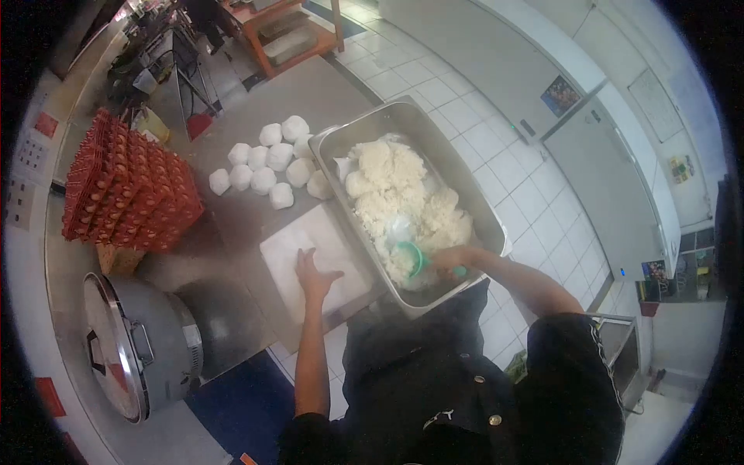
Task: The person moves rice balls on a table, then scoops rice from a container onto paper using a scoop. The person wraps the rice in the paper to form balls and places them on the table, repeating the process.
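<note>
My right hand (453, 262) grips the handle of a green scoop (417, 260), whose bowl is in the cooked white rice (387, 174). The rice lies in a deep metal pan (496, 225), with some clear plastic showing around it. My left hand (314, 277) has its fingers apart and rests on a stack of thin white sheets (287, 244) beside the pan. Beyond the sheets sit several white wrapped balls (279, 156), gathered against the pan's left side.
Red trays of eggs (132, 186) are stacked high at the left. A large lidded metal pot (147, 341) stands in the lower left. The steel table (310, 93) reaches away toward an orange shelf rack (283, 35). White chest freezers (480, 62) line the right side across the tiled floor.
</note>
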